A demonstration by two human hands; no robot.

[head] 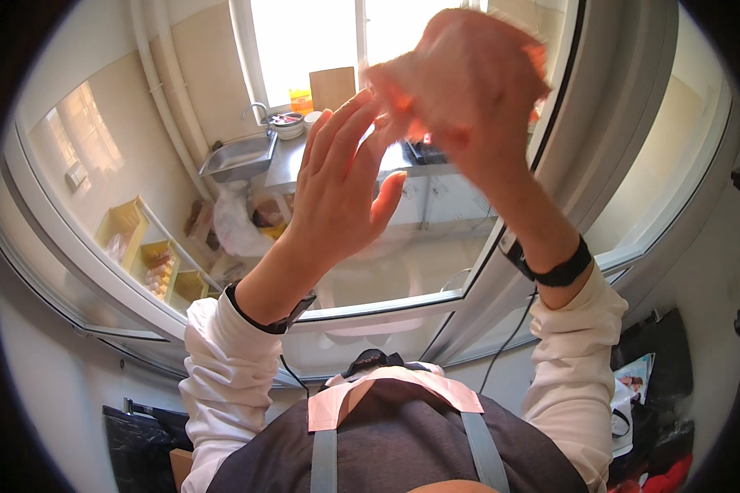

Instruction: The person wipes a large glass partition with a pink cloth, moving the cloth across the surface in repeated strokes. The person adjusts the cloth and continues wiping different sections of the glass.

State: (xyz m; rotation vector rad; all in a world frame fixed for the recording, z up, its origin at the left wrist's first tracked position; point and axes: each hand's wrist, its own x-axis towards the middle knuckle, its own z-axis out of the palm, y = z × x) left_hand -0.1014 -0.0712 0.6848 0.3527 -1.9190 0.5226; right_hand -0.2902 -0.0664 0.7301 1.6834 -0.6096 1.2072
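Both my arms reach up before a white-framed glass door or partition. My left hand [336, 179] is raised with its fingers apart, holding nothing; its fingertips are close to a pinkish cloth [450, 74]. My right hand [499, 135], higher and to the right, grips this cloth, which is blurred and hides most of the fingers. The glass pane [357, 271] lies beyond my hands, with faint reflections on it. Whether the cloth touches the glass, I cannot tell.
The door's frame [598, 117] rises at the right. Behind the glass are a metal sink [240, 154], a counter [287, 163], a cutting board [333, 87] and yellow shelf bins [123, 228]. Black bags [660, 351] lie at lower right.
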